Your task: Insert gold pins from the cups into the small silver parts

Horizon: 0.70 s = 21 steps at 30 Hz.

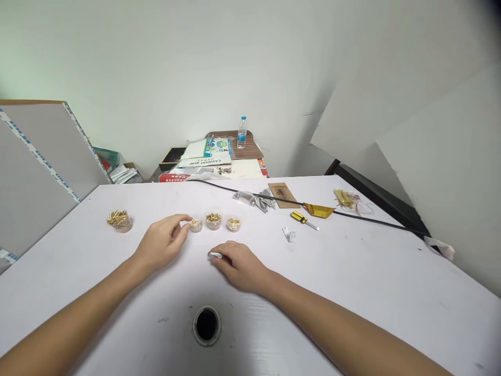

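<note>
My left hand point(166, 239) is at the left rim of a small clear cup point(195, 226) of tiny gold-coloured parts, with a gap between thumb and forefinger. Closer to me, my right hand point(239, 265) pinches a small silvery piece point(214, 256) just over the table; its exact kind is hard to make out. Beside the first cup stand a second cup point(213, 222) heaped with brass-coloured pieces and a third cup point(234, 225) with smaller ones. Farther left, a larger tub point(120, 221) holds long brass-coloured pins.
A yellow-black screwdriver point(304, 220) and crumpled clear plastic point(289, 234) lie right on the white table point(352, 292). A black cable point(376, 220) crosses behind, near grey metal pieces point(265, 200) and brown card point(284, 195). A round hole point(207, 325) opens at the front.
</note>
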Motion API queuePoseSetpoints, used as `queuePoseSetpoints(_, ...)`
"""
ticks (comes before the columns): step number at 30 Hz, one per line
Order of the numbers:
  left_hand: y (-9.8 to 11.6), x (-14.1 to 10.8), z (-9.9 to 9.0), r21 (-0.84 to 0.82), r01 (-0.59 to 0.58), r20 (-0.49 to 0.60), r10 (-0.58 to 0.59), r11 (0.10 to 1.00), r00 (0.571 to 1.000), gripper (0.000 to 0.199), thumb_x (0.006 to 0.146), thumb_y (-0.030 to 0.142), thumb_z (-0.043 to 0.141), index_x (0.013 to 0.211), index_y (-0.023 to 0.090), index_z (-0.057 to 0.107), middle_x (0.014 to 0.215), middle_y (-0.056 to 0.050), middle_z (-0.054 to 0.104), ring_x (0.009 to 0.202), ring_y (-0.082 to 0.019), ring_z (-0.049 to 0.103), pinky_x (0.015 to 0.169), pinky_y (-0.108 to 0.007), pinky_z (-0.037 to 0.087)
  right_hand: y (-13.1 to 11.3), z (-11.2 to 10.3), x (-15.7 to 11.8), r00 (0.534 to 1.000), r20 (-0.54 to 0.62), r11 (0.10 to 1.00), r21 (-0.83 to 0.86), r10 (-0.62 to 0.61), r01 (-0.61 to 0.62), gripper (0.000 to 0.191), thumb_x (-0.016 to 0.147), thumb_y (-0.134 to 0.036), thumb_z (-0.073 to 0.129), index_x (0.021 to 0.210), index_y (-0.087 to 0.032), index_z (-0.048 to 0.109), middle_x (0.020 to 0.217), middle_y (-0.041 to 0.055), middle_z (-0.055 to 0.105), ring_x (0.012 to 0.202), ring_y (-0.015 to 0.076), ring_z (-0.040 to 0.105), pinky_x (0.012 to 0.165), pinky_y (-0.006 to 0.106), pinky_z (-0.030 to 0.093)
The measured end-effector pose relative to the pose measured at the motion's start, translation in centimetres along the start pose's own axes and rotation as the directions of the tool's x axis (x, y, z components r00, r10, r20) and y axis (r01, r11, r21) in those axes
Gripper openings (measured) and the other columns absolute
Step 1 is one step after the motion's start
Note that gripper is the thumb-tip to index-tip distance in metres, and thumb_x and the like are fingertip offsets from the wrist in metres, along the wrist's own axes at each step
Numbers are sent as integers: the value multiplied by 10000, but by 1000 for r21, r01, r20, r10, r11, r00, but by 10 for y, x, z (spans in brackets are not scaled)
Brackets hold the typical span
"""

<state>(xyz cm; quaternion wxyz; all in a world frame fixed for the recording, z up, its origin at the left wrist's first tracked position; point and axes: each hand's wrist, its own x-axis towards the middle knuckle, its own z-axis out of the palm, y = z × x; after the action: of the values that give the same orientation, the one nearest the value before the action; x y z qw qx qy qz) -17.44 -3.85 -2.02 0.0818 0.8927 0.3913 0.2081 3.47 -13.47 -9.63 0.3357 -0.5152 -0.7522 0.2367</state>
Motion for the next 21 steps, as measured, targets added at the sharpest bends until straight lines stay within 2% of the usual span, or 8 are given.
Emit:
queuePoseSetpoints(2, 7, 21, -6, 27, -108, 39, 107, 994, 994, 335, 972, 352, 445, 1174, 183, 653, 863, -34, 671, 782, -185, 617, 778, -322, 490, -1, -1, 0, 1000, 4, 1000, 1, -16, 16, 197, 1008, -269, 499, 976, -181, 673, 923, 62, 712, 882, 202, 622, 814, 339, 460)
queuePoseSetpoints(5, 6, 54, -14, 172, -247, 172, 218, 953, 961, 288, 944, 269, 460, 1039, 170, 714, 1084, -98, 667, 1032, -257, 577, 906, -389, 467, 0, -2, 1, 999, 12, 999, 11, -30, 30, 240, 1042, -286, 428, 949, -178, 621, 933, 66, 687, 870, 194, 599, 808, 336, 454)
queuePoseSetpoints(8, -2, 83, -19, 267, -257, 362, 151, 929, 920, 234, 878, 238, 551, 909, 216, 782, 1218, -79, 663, 1135, -301, 536, 982, -433, 430, 1, 0, 0, 998, 44, 999, -4, -34, 34, 266, 1056, -306, 390, 952, -181, 600, 934, 71, 676, 862, 205, 595, 812, 353, 453)
queuePoseSetpoints(12, -7, 106, -19, 249, -240, 585, 52, 938, 809, 203, 807, 238, 634, 887, 282, 815, 1318, -12, 658, 1140, -256, 581, 922, -325, 459, 3, 3, -2, 999, 40, 1000, -9, -22, 22, 248, 1038, -247, 395, 1142, -175, 608, 1036, 95, 698, 977, 237, 622, 890, 398, 459)
queuePoseSetpoints(14, -5, 111, -14, 314, -236, 620, -11, 920, 785, 203, 775, 258, 659, 898, 301, 814, 1266, -15, 691, 1084, -242, 612, 834, -291, 474, 4, 4, -3, 1000, 28, 1000, 17, -4, 4, 300, 1034, -216, 377, 1258, -173, 571, 1006, 83, 709, 981, 233, 630, 908, 401, 467)
queuePoseSetpoints(16, -1, 111, -7, 390, -238, 636, -73, 890, 768, 209, 737, 279, 682, 898, 308, 811, 1103, -41, 747, 989, -245, 638, 752, -285, 477, 6, 5, -4, 1000, 20, 999, 33, -10, 9, 315, 1028, -193, 368, 1276, -174, 560, 985, 71, 713, 974, 225, 634, 920, 399, 473)
queuePoseSetpoints(18, 3, 110, 0, 428, -237, 647, -113, 872, 754, 214, 702, 261, 684, 871, 292, 812, 940, -69, 760, 862, -242, 651, 688, -286, 473, 7, 7, -4, 998, 11, 998, 16, -54, 54, 278, 1013, -171, 375, 1182, -177, 596, 1034, 82, 706, 992, 226, 628, 929, 403, 472)
queuePoseSetpoints(21, 8, 106, 8, 445, -241, 643, -120, 863, 756, 212, 671, 194, 668, 825, 233, 809, 877, -113, 745, 784, -243, 651, 646, -294, 467, 7, 7, -4, 993, 5, 992, -35, -122, 122, 224, 998, -161, 386, 1046, -180, 604, 1070, 98, 687, 979, 231, 614, 908, 413, 470)
